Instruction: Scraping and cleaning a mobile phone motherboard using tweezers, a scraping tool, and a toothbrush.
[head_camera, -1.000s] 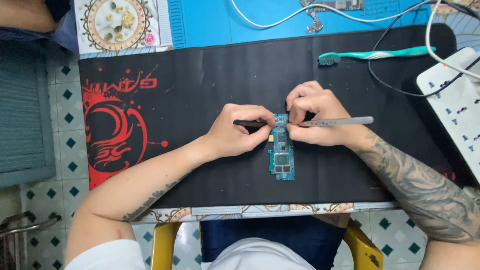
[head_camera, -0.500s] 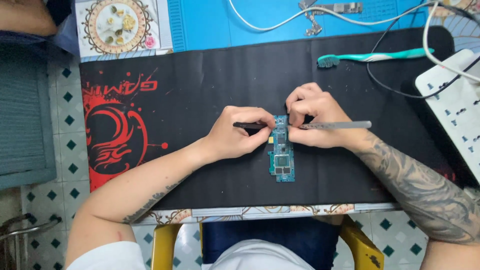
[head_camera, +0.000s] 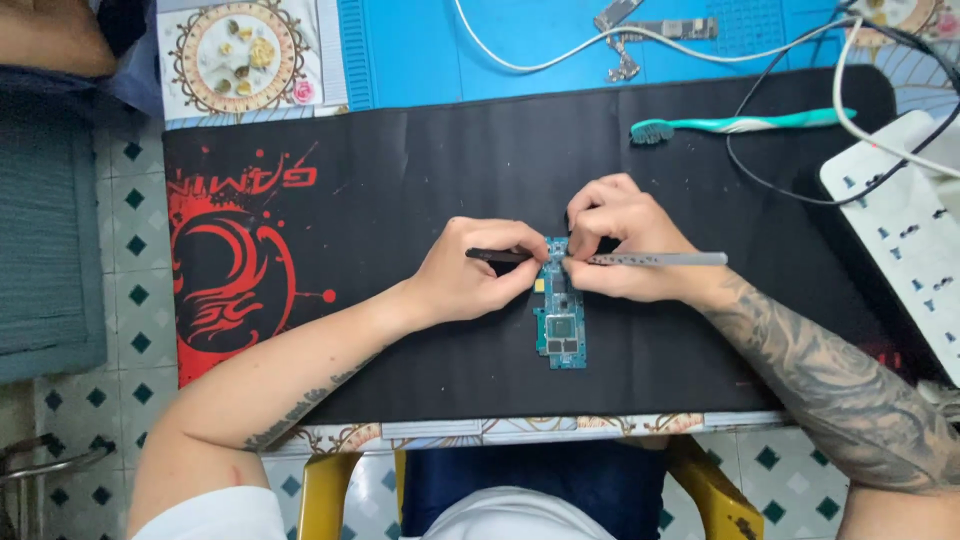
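Circuit board: a narrow blue-green printed circuit board lies lengthwise on the black mat, near the middle of the worktop, its far end under both hands and its near end bare.
Left hand: the left hand rests on the mat just left of the board's far end; its fingers are curled closed round a slim black tool, whose handle pokes out to the left and whose tip is hidden at the board.
Right hand: the right hand sits just right of the board's far end, fingers pinched closed on a thin grey metal tool; the handle runs out to the right, and the working end meets the board's far end.
Hands together: the fingertips of both nearly touch over the board.
Mat: a long black desk mat with a red emblem at its left end covers most of the worktop.
Far side: a blue silicone work mat lies beyond the black one, with a white cable looping over it.
Far right: a teal-handled toothbrush lies on the black mat, well apart from the hands.
Right edge: a white power strip lies slantwise, black cable beside it.
Far left: a decorated square tile with a round pattern.
Near edge: yellow chair arms show below the worktop.
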